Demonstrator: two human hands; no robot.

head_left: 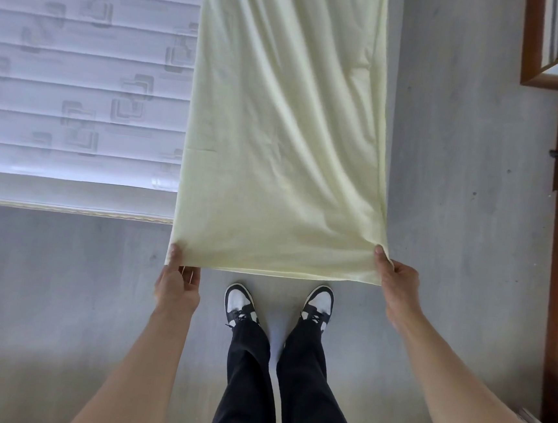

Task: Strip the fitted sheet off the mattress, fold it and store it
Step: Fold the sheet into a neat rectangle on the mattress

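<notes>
Mid-fold beside the bare mattress (79, 92): left hand (176, 286) and right hand (396, 285) pinching the fitted sheet (285, 127) corners, next likely bringing ends together.

Left grip (177, 283), right grip (396, 282) — both pinching, arms outstretched

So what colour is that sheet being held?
The sheet is pale yellow, plain with no pattern, seen clearly in the head view.

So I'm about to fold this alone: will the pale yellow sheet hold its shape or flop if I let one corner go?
Probably flop: the sheet hangs in soft diagonal folds between the left hand and right hand, each pinching a corner. It looks light, since pinches alone hold the near edge up. A freed corner would likely drop toward the floor.
</notes>
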